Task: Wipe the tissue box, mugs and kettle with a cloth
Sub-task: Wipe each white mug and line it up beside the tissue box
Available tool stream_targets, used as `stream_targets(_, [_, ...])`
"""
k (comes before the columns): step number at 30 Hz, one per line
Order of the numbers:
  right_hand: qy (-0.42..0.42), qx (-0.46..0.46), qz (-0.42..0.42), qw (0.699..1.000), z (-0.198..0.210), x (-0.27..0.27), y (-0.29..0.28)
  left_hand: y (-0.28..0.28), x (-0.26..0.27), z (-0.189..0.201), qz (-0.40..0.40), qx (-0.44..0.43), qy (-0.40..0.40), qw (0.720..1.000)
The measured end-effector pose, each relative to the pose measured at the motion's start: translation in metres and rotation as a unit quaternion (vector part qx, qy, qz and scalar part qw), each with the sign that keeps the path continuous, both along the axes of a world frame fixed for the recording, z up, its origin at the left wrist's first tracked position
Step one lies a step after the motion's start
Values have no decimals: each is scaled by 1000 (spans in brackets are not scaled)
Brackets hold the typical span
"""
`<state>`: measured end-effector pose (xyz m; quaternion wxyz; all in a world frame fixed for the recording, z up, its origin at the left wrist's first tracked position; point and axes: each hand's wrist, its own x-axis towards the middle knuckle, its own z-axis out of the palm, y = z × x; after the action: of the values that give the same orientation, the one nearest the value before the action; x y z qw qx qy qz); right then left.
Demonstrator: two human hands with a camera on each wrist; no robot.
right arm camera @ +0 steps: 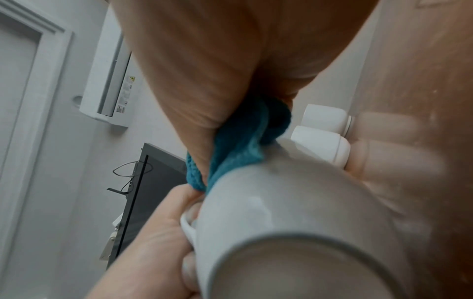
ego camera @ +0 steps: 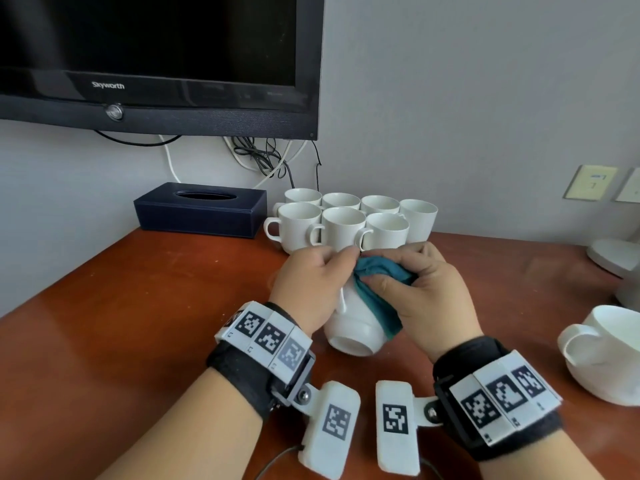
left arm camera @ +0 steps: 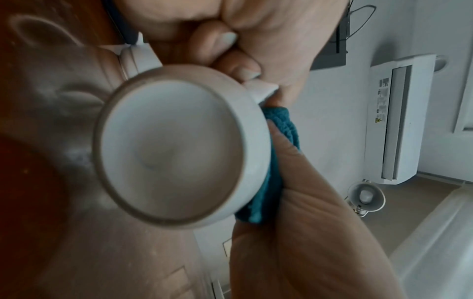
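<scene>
1. A red-brown wooden desk [ego camera: 145, 306] stands against a grey wall.
2. Nearest, over the desk, the left hand [ego camera: 306, 289] grips a white mug [ego camera: 353, 327] by its handle, base toward the camera; glazed ceramic looks slippery and breakable, so the handle seems the safest hold.
3. The right hand [ego camera: 426, 292] pinches a soft teal cloth [ego camera: 377, 299] against the mug's side.
4. Farther back stand seven more mugs [ego camera: 346, 220] and the tissue box [ego camera: 201, 209].

Mug cluster [ego camera: 349, 220] ahead (left tabletop [ego camera: 138, 306] open)
</scene>
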<state>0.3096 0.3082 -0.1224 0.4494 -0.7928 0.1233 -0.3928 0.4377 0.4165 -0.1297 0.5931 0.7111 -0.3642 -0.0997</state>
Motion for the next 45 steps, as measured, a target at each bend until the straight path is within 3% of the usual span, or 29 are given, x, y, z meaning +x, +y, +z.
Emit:
stream_targets(9, [23, 12, 90, 996, -5, 5, 7, 10, 22, 0, 143, -108, 124, 976])
stream_targets(14, [-24, 32, 53, 998, -6, 5, 2, 9, 15, 4, 95, -106, 142, 980])
stream_targets(19, [-46, 44, -39, 997, -6, 3, -3, 0, -1, -1, 16, -62, 91, 994])
stream_targets(24, [-10, 23, 16, 1000, -6, 3, 1, -1, 5, -2, 50, -91, 96, 990])
stream_targets(28, [16, 30, 99, 994, -6, 5, 8, 7, 14, 2, 119, -134, 142, 973])
stream_targets(31, [10, 37, 104, 994, -8, 7, 6, 10, 17, 5, 142, -137, 191, 962])
stream_targets(39, [-92, 96, -7, 991, -13, 8, -10, 2, 4, 5, 9, -118, 256, 959])
stream_targets(45, [-58, 77, 35, 995, -14, 10, -5, 1, 7, 4, 34, -150, 267, 951])
